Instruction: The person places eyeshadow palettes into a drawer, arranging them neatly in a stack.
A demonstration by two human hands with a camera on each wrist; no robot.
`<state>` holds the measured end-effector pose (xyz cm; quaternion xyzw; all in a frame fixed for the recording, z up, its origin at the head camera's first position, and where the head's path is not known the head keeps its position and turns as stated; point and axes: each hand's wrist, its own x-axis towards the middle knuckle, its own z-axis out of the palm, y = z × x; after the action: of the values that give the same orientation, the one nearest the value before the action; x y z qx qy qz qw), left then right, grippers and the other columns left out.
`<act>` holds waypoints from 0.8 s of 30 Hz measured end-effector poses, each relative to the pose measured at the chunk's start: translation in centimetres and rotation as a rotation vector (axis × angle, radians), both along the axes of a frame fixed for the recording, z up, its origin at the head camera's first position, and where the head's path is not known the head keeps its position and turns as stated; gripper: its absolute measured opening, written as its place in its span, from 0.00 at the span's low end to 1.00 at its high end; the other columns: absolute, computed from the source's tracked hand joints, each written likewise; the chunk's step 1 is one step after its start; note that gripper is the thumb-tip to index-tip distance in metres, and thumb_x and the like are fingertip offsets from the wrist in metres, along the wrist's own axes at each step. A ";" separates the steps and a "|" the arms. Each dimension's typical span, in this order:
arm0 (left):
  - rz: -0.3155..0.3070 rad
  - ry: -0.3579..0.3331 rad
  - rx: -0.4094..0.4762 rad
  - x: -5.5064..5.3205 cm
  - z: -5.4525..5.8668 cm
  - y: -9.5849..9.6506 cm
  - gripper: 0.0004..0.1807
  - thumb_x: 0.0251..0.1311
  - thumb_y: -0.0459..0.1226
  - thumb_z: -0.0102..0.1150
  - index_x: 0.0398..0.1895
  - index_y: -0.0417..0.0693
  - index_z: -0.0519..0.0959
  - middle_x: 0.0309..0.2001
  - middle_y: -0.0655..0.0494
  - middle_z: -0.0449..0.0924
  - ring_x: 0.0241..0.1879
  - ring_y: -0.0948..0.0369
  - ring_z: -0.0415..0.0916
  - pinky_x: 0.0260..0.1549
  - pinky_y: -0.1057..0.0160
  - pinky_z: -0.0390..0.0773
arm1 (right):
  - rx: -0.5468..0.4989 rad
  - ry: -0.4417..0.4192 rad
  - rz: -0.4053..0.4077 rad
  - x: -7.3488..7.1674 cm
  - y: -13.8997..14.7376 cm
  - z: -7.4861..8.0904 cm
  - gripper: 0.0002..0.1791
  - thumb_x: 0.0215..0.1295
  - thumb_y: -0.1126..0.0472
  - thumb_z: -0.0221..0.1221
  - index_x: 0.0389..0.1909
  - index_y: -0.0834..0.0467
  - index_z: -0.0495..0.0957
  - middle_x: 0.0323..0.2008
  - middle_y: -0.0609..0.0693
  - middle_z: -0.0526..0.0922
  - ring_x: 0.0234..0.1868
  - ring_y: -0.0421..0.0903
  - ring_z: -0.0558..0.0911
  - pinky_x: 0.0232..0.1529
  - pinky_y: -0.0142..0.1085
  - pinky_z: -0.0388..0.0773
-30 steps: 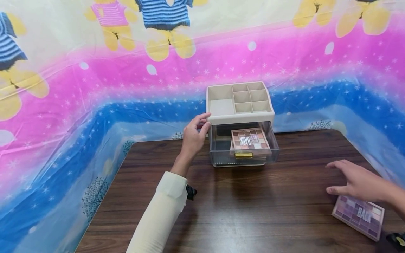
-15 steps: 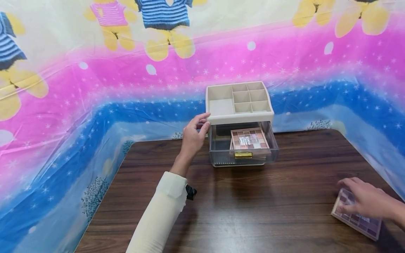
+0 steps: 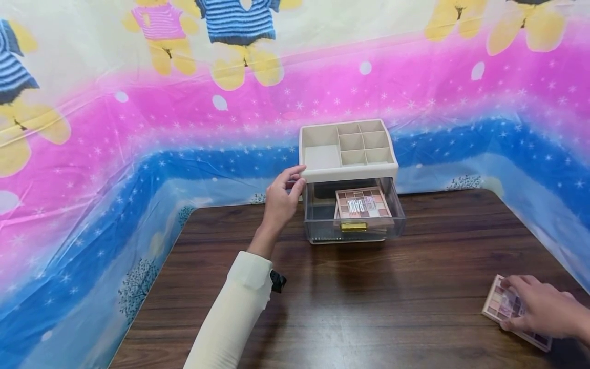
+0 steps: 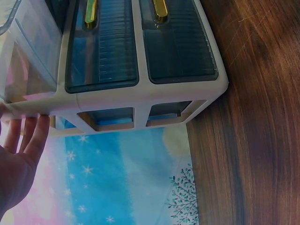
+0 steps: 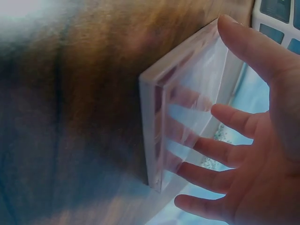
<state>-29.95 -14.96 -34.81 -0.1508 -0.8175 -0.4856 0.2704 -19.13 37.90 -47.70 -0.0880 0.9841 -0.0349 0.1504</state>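
A cream drawer organizer (image 3: 349,174) stands at the back of the table. Its clear top drawer (image 3: 322,229), with a gold handle (image 3: 353,227), is pulled out and holds an eyeshadow palette (image 3: 361,200) with a tan-pink cover, seemingly with another under it. My left hand (image 3: 279,200) rests with nearly straight fingers against the organizer's upper left side. Over a second eyeshadow palette (image 3: 495,302), flat at the table's right, is my right hand (image 3: 544,310). In the right wrist view its thumb is at the palette's edge, the fingers spread just over the clear lid (image 5: 187,108).
The organizer's top has several compartments (image 3: 352,141). Two lower drawers (image 4: 180,47) are closed in the left wrist view. Behind the brown wooden table (image 3: 369,302) hangs a colourful printed cloth (image 3: 258,123).
My right hand has come down and toward me onto the palette at the right, covering more of it. The left hand, organizer and drawer have stayed in place.
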 end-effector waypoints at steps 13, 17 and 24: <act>-0.006 0.010 0.010 -0.1 -0.2 -0.1 0.17 0.72 0.37 0.59 0.61 0.50 0.81 0.48 0.41 0.84 0.48 0.47 0.86 0.47 0.51 0.88 | 0.019 -0.039 -0.029 0.3 -0.3 -0.5 0.55 0.38 0.29 0.76 0.59 0.62 0.71 0.53 0.78 0.71 0.43 0.69 0.78 0.35 0.64 0.75; -0.008 0.018 0.008 -0.2 -0.2 -0.1 0.17 0.72 0.37 0.59 0.61 0.49 0.81 0.48 0.41 0.84 0.48 0.47 0.86 0.48 0.50 0.88 | 0.032 -0.022 -0.041 0.2 -0.4 -0.4 0.53 0.39 0.34 0.77 0.59 0.64 0.70 0.50 0.76 0.73 0.42 0.67 0.78 0.36 0.64 0.75; -0.013 0.015 0.003 -0.1 -0.1 -0.1 0.17 0.72 0.38 0.59 0.62 0.50 0.81 0.49 0.41 0.83 0.49 0.48 0.86 0.48 0.51 0.88 | 0.033 0.019 -0.038 0.3 -0.6 -0.2 0.50 0.38 0.40 0.78 0.58 0.65 0.71 0.50 0.75 0.73 0.41 0.66 0.77 0.35 0.62 0.74</act>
<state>-30.10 -15.01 -34.92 -0.1592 -0.8137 -0.4875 0.2736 -18.85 37.30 -47.87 -0.0670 0.9874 -0.0207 0.1420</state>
